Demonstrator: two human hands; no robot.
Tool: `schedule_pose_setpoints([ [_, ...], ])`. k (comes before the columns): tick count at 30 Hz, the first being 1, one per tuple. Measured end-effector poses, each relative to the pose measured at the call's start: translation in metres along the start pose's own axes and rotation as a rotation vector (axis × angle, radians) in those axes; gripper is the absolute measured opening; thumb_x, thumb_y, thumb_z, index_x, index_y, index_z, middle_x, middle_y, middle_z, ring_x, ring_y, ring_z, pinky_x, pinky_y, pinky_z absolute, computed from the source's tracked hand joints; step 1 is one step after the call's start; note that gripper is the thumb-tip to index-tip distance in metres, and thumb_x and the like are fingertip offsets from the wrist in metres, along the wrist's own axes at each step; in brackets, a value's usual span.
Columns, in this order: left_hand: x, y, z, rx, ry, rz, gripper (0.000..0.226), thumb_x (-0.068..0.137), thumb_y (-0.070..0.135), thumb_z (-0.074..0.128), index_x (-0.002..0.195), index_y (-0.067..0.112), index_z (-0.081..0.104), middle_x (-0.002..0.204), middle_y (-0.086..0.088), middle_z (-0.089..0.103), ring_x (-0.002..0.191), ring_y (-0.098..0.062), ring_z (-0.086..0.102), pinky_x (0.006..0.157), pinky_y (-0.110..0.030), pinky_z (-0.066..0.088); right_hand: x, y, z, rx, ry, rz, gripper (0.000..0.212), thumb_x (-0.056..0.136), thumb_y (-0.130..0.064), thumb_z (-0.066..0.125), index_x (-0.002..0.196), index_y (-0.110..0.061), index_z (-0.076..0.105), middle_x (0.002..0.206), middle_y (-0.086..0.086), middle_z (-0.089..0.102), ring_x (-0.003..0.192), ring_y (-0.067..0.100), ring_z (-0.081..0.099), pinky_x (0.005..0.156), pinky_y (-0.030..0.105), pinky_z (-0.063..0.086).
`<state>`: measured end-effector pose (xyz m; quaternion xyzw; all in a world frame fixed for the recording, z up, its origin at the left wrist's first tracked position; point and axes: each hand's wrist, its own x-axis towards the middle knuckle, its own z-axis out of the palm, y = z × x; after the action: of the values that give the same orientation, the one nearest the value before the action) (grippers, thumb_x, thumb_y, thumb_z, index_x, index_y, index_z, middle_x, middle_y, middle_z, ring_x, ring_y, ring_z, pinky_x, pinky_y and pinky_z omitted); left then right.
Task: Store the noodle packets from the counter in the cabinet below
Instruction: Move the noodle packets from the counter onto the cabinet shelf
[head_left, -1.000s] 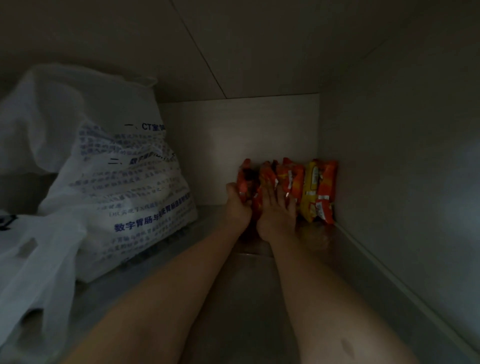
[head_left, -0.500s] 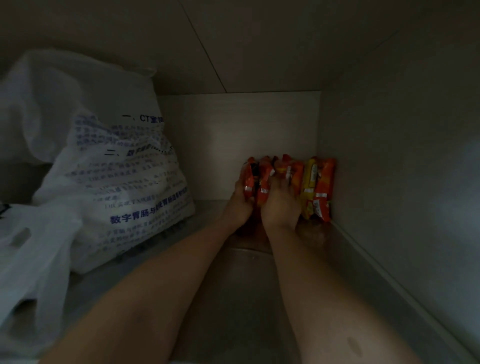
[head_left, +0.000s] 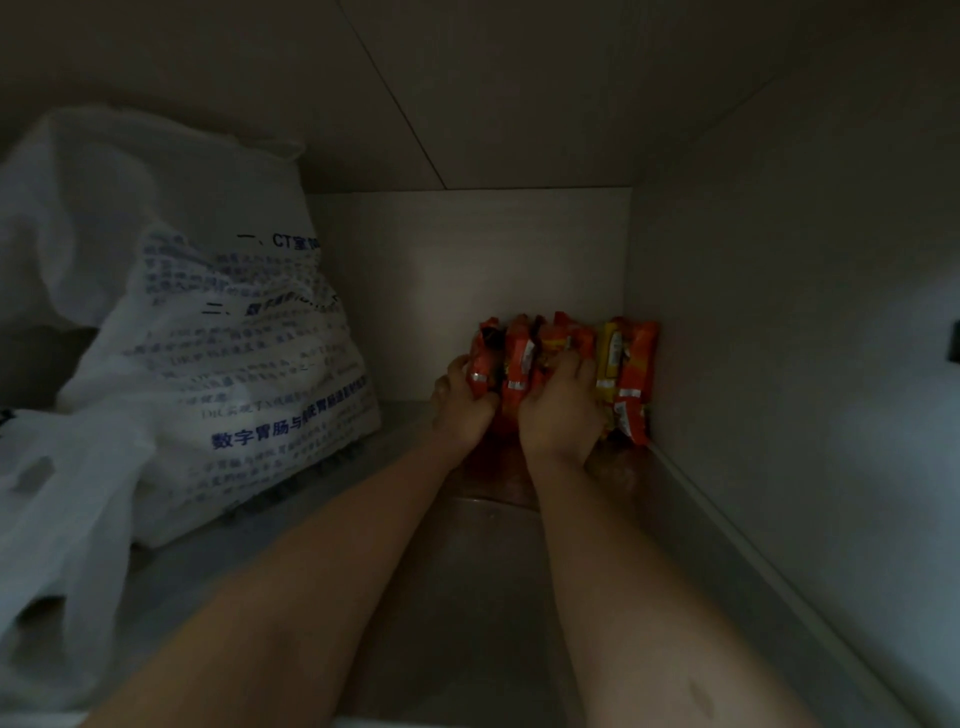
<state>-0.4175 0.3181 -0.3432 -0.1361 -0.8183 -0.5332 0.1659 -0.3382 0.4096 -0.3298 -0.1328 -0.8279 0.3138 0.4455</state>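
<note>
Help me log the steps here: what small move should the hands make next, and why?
Probably press the held noodle packets rightward, snug against the yellow packet. The left hand and right hand each grip packets at the row's left end. The row stands on edge in the back corner, and its far end sits at the right wall, so closing it up should keep it upright.

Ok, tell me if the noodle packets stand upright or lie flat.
Upright: the noodle packets stand on edge in a row, left hand and right hand gripping them.
</note>
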Motion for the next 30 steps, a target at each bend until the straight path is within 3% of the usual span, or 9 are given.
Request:
schedule_pose_setpoints([
  [5,-0.012,0.007,0.0,-0.066,0.133,0.01,0.073,0.081,0.034,0.056,0.143,0.012,0.024,0.146,-0.016,0.028,0.134,-0.031,0.031,0.111,-0.045,0.03,0.002,-0.001,0.008,-0.077,0.093,-0.117,0.037,0.087,-0.012,0.052,0.123,-0.005,0.054,0.133,0.015,0.051,0.114,0.035,0.055,0.072,0.035,0.048],
  [8,-0.024,0.01,-0.008,0.014,0.204,-0.027,0.057,0.089,0.027,0.055,0.137,0.007,0.032,0.139,-0.017,0.036,0.13,-0.032,0.035,0.108,-0.041,0.033,0.0,-0.001,0.014,-0.19,0.04,-0.256,0.038,0.085,-0.01,0.05,0.122,-0.007,0.057,0.133,0.014,0.052,0.12,0.037,0.052,0.073,0.036,0.052],
  [10,-0.039,0.013,-0.03,0.153,0.138,0.05,0.04,0.09,0.018,0.052,0.127,0.005,0.046,0.129,-0.018,0.046,0.121,-0.032,0.045,0.101,-0.037,0.04,-0.004,-0.007,0.01,-0.211,-0.026,-0.278,0.035,0.086,-0.012,0.049,0.12,-0.011,0.058,0.128,0.011,0.054,0.115,0.035,0.055,0.073,0.033,0.049],
  [12,-0.067,0.02,-0.067,0.355,-0.012,0.311,0.021,0.088,0.011,0.048,0.106,0.006,0.059,0.111,-0.016,0.057,0.102,-0.031,0.058,0.086,-0.036,0.049,-0.018,-0.016,-0.001,-0.199,-0.115,-0.316,0.025,0.087,-0.01,0.05,0.11,-0.011,0.06,0.118,0.008,0.058,0.098,0.031,0.061,0.063,0.027,0.039],
  [15,-0.119,0.04,-0.128,0.607,-0.102,0.621,0.023,0.084,0.019,0.043,0.092,0.014,0.063,0.097,-0.005,0.062,0.083,-0.023,0.062,0.069,-0.036,0.052,-0.05,-0.033,-0.021,-0.191,-0.225,-0.431,0.027,0.084,-0.01,0.055,0.11,-0.012,0.058,0.116,0.008,0.058,0.095,0.031,0.062,0.065,0.032,0.043],
  [21,-0.204,0.087,-0.25,0.835,-0.338,0.731,0.034,0.075,0.037,0.034,0.086,0.023,0.063,0.083,0.007,0.062,0.075,-0.014,0.06,0.064,-0.029,0.048,-0.109,-0.104,-0.065,-0.063,-0.497,-0.527,0.018,0.089,-0.017,0.05,0.103,-0.016,0.061,0.108,0.005,0.065,0.098,0.025,0.062,0.074,0.032,0.046],
  [24,-0.23,0.109,-0.309,0.844,-0.49,0.598,0.018,0.084,0.021,0.05,0.093,0.023,0.065,0.088,0.011,0.064,0.078,-0.003,0.057,0.073,-0.02,0.045,-0.124,-0.15,-0.094,-0.089,-0.879,-0.603,0.02,0.092,-0.021,0.048,0.101,-0.015,0.065,0.105,0.006,0.068,0.098,0.025,0.063,0.086,0.039,0.05],
  [27,-0.249,0.138,-0.364,0.826,-0.547,0.434,0.024,0.084,0.004,0.053,0.093,0.021,0.068,0.084,0.012,0.066,0.074,-0.001,0.061,0.073,-0.013,0.046,-0.145,-0.204,-0.123,-0.305,-1.282,-0.744,0.024,0.093,-0.021,0.049,0.101,-0.006,0.066,0.098,0.011,0.068,0.09,0.027,0.063,0.087,0.042,0.049],
  [30,-0.265,0.17,-0.411,0.807,-0.519,0.335,0.028,0.081,-0.001,0.05,0.09,0.018,0.069,0.083,0.009,0.07,0.078,-0.003,0.066,0.073,-0.013,0.05,-0.164,-0.257,-0.155,-0.315,-1.469,-0.814,0.025,0.096,-0.025,0.05,0.113,-0.015,0.064,0.095,-0.004,0.065,0.084,0.011,0.059,0.084,0.029,0.05],
])
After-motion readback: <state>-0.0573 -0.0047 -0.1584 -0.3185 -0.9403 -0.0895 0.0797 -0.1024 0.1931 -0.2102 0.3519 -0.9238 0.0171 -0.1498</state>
